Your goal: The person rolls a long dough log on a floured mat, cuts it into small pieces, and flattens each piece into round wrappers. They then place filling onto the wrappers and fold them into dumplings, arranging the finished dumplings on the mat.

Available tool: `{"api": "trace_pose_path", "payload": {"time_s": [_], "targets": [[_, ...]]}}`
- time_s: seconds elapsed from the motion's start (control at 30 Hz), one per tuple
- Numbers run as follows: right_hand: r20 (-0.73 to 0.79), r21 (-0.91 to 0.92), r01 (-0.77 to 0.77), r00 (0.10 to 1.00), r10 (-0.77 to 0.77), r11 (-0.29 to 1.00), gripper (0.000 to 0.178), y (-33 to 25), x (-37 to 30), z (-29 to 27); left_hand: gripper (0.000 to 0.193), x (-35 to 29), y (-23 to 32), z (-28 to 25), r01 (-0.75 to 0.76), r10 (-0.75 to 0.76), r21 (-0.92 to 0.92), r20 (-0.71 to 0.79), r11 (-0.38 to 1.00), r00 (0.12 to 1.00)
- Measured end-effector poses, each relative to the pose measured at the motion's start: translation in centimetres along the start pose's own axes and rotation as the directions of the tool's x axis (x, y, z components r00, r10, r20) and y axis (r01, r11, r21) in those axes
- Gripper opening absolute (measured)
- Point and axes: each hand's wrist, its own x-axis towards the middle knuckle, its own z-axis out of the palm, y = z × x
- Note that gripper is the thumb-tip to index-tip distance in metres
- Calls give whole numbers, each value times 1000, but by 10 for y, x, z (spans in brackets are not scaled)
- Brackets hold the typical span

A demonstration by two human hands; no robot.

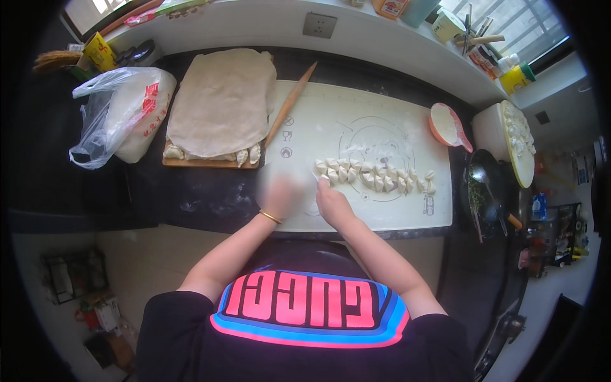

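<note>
Left hand (282,196) over left part of pale mat (388,219), badly blurred; fingers apart or clamped, cannot tell. Right hand (334,204): fingers bunched together by left end of dough pieces (380,181) (thin pale edge at fingertips, too faint to name); grip on anything, cannot tell. Dough pieces in rough double row on mat. Dough sheet (224,102) hides most of wooden board (210,163). Far right, pan (482,197) contents too dim to identify.
</note>
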Motion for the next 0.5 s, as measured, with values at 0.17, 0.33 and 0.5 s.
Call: {"api": "trace_pose_path", "payload": {"time_s": [0.17, 0.33, 0.5], "targets": [[16, -64, 5, 1000, -4, 998, 16, 1, 6, 4, 25, -4, -11, 10, 1, -3, -106, -13, 994, 1000], [83, -93, -27, 996, 34, 995, 18, -4, 9, 2, 26, -4, -13, 10, 9, -13, -195, -16, 981, 1000], [94, -73, 12, 996, -5, 997, 20, 5, 14, 14, 25, -7, -18, 16, -76, 67, -126, -72, 989, 995]]}}
